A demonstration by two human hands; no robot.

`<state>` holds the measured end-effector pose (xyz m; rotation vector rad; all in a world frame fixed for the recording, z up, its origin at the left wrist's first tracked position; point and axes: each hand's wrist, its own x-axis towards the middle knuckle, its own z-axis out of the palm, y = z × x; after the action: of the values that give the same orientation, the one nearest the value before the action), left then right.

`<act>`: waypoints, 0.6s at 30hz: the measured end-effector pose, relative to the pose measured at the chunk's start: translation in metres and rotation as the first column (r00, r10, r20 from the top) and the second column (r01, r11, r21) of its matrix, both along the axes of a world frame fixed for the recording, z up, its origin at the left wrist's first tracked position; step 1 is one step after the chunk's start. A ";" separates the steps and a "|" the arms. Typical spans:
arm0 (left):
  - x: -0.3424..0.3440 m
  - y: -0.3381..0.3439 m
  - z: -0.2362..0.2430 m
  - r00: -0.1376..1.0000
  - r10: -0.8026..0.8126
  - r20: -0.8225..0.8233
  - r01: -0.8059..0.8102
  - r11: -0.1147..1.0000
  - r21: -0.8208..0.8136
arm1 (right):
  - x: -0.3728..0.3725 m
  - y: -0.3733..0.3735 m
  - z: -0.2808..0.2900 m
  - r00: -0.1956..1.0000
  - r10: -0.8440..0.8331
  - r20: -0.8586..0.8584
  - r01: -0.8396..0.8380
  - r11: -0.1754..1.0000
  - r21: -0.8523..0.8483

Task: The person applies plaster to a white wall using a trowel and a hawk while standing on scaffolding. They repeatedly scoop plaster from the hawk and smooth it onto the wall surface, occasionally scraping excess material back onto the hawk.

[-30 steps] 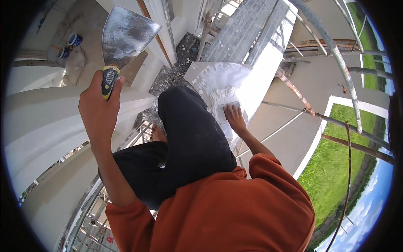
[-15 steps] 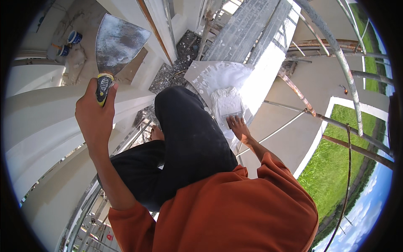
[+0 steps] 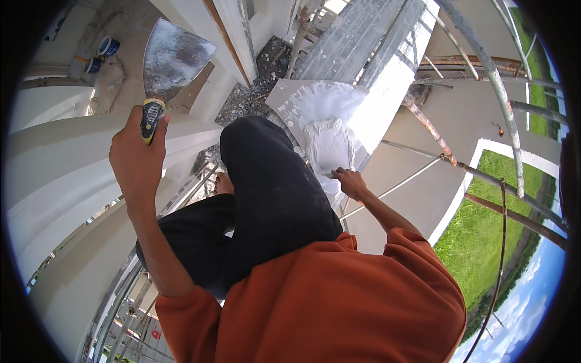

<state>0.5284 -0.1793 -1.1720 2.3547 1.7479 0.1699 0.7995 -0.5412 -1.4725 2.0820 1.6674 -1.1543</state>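
My left hand [image 3: 138, 148] is closed round the black-and-yellow handle of a wide putty knife [image 3: 175, 60], its smeared metal blade pointing up and away from me. My right hand [image 3: 351, 183] is closed at the near edge of a thick heap of white putty [image 3: 328, 144]. Its fingers pinch a thin, flat scraper blade, mostly hidden by them at this angle. Under the putty lies a pale, white-smeared board [image 3: 290, 100], resting on the scaffold planks beside my bent knee.
Grey scaffold planks [image 3: 348, 45] stretch away ahead. Metal scaffold poles [image 3: 484, 66] cross on the right, with grass [image 3: 484, 230] far below. A white curved wall ledge [image 3: 66, 157] runs along the left. Blue-and-white buckets [image 3: 108, 46] stand on a floor at the upper left.
My right hand has drawn slightly nearer and turned, so the flat blade that showed on the putty is now mostly out of sight. The putty surface looks smoother. The putty knife has shifted slightly.
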 end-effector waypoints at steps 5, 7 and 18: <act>0.001 0.004 0.000 0.999 -0.012 0.039 0.012 1.000 0.001 | 0.034 0.073 0.008 0.982 -0.118 0.145 0.014 0.822 0.569; 0.003 0.004 0.002 0.999 -0.002 0.043 0.003 1.000 -0.012 | 0.009 0.036 -0.031 0.906 0.034 0.421 -0.280 0.795 0.538; 0.008 -0.002 0.007 0.998 -0.024 0.056 0.021 0.999 0.050 | 0.021 0.053 -0.013 0.978 -0.106 0.181 -0.004 0.855 0.519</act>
<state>0.5366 -0.1816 -1.1647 2.3786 1.7091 0.2763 0.8203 -0.4877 -1.4858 2.4613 1.9879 -0.4989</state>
